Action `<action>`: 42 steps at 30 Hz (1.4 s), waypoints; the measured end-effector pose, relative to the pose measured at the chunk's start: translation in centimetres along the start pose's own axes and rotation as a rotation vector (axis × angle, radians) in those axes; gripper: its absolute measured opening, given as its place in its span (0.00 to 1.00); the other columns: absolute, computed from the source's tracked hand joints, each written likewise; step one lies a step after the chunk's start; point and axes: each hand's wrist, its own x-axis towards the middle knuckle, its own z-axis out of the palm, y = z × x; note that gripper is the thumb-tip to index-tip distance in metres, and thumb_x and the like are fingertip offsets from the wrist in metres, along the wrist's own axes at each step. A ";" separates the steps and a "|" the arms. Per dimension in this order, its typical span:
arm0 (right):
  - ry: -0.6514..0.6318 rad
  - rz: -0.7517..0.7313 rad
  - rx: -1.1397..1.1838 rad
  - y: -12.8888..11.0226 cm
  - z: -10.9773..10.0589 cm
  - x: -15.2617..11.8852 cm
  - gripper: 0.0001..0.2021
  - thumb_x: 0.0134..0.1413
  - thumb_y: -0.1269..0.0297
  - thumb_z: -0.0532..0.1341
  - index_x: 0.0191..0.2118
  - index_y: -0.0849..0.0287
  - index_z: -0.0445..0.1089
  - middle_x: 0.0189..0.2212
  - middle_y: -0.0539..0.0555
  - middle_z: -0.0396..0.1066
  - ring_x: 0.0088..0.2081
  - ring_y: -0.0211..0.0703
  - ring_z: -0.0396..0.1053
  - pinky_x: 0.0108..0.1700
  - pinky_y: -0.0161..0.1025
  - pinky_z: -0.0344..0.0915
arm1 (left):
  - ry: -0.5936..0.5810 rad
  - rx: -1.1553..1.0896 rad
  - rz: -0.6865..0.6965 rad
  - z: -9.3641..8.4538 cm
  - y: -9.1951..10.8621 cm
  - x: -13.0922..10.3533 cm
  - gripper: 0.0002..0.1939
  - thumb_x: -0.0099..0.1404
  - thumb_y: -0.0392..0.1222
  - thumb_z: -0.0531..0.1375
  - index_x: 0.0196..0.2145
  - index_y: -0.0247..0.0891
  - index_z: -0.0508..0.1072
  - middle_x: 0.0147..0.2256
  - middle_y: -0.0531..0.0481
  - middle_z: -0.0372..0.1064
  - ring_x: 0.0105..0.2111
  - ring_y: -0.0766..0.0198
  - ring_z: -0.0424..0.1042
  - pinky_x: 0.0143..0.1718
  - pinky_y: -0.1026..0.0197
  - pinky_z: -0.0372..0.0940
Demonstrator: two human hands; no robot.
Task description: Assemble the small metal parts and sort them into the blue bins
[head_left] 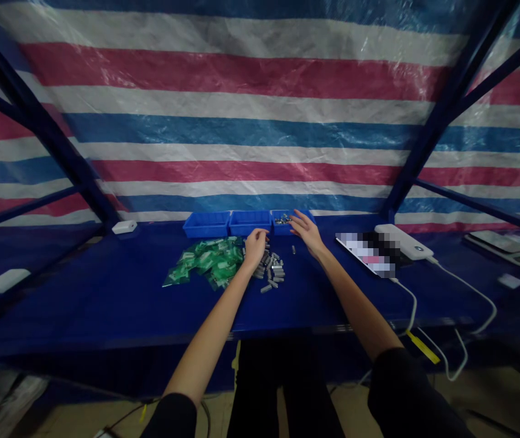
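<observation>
The small metal cylinders (278, 273) lie in a loose pile on the table (141, 310), just beside the left hand (254, 247), with a lone cylinder (294, 250) apart from them, below the right hand (311, 236). Working well here would likely mean lifting one piece at a time with a light fingertip pinch, keeping the wrists off the pile so that nothing rolls. Over the right tray (282, 230), a shallow, near-vertical reach should pick out small metal parts (281, 219) without dragging others over the rim.

The right hand's fingers are open and spread, reaching over that tray beside the small parts; contact cannot be made out. The left hand's fingers curl inward near the pile's upper edge, and whether they grip anything cannot be told.

Green packets (216, 260) lie heaped to the left of the pile. Behind them stand the left tray (205, 232) and middle tray (249, 231); a phone (360, 252) lies farther right.
</observation>
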 end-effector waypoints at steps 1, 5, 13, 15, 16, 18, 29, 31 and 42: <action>-0.038 -0.036 0.009 -0.2 0.1 -0.1 0.28 0.44 0.55 0.63 0.54 0.53 0.63 0.51 0.56 0.67 0.48 0.45 0.68 0.44 0.40 0.69 | 0.001 0.003 0.000 0.0 0.0 0.0 0.11 0.58 0.38 0.50 0.30 0.36 0.72 0.23 0.52 0.67 0.24 0.67 0.67 0.26 0.67 0.60; -0.275 -0.088 -0.183 -0.9 0.4 -0.9 0.20 0.41 0.58 0.65 0.43 0.57 0.72 0.43 0.57 0.73 0.41 0.44 0.71 0.45 0.42 0.67 | -0.001 0.004 0.012 0.0 -0.2 0.1 0.11 0.58 0.38 0.50 0.30 0.36 0.72 0.23 0.51 0.67 0.26 0.66 0.67 0.27 0.66 0.60; -0.775 -0.066 -0.405 -1.7 -0.2 -2.2 0.16 0.36 0.58 0.67 0.36 0.58 0.76 0.28 0.53 0.76 0.29 0.40 0.71 0.33 0.36 0.67 | -0.010 -0.024 0.016 0.1 -0.3 0.1 0.10 0.57 0.38 0.49 0.30 0.36 0.71 0.23 0.52 0.66 0.25 0.68 0.66 0.25 0.67 0.60; -0.805 -0.063 -0.414 -1.5 -0.4 -2.2 0.15 0.36 0.59 0.67 0.35 0.58 0.76 0.28 0.53 0.76 0.29 0.40 0.71 0.33 0.35 0.66 | -0.011 -0.034 0.011 0.1 -0.3 0.1 0.10 0.57 0.38 0.49 0.30 0.36 0.70 0.23 0.52 0.65 0.24 0.68 0.66 0.25 0.68 0.60; -0.808 -0.067 -0.416 -1.4 -0.4 -2.1 0.14 0.37 0.59 0.67 0.34 0.58 0.77 0.28 0.53 0.76 0.29 0.40 0.71 0.33 0.35 0.66 | -0.012 -0.040 0.009 0.1 -0.3 0.1 0.10 0.57 0.38 0.49 0.30 0.36 0.70 0.23 0.52 0.65 0.24 0.68 0.66 0.25 0.67 0.60; -0.787 -0.085 -0.426 -1.1 -0.5 -2.0 0.13 0.39 0.59 0.66 0.33 0.58 0.77 0.28 0.53 0.76 0.28 0.40 0.71 0.32 0.35 0.66 | -0.014 -0.052 0.011 0.1 -0.3 0.1 0.10 0.57 0.38 0.50 0.30 0.36 0.70 0.23 0.52 0.65 0.24 0.68 0.66 0.26 0.67 0.60; -0.364 -0.189 -0.444 -1.6 0.2 -1.7 0.10 0.46 0.59 0.61 0.33 0.58 0.76 0.29 0.53 0.76 0.29 0.40 0.70 0.34 0.37 0.65 | -0.133 0.086 0.099 0.4 -0.3 -0.2 0.14 0.58 0.49 0.53 0.22 0.37 0.66 0.19 0.56 0.60 0.24 0.68 0.63 0.27 0.67 0.57; -0.306 -0.158 -0.358 -1.9 0.5 -1.7 0.12 0.46 0.56 0.61 0.33 0.59 0.76 0.29 0.54 0.76 0.30 0.41 0.71 0.34 0.37 0.66 | -0.214 0.085 0.127 0.4 0.0 -0.5 0.18 0.59 0.52 0.51 0.20 0.37 0.66 0.18 0.55 0.60 0.23 0.67 0.62 0.27 0.66 0.57; -0.243 -0.037 -0.094 -1.6 1.1 -1.8 0.14 0.39 0.56 0.66 0.32 0.60 0.74 0.28 0.54 0.76 0.33 0.43 0.73 0.40 0.42 0.68 | -0.301 0.000 0.158 0.6 0.7 -0.9 0.20 0.60 0.54 0.51 0.23 0.36 0.70 0.22 0.52 0.66 0.25 0.66 0.64 0.28 0.65 0.58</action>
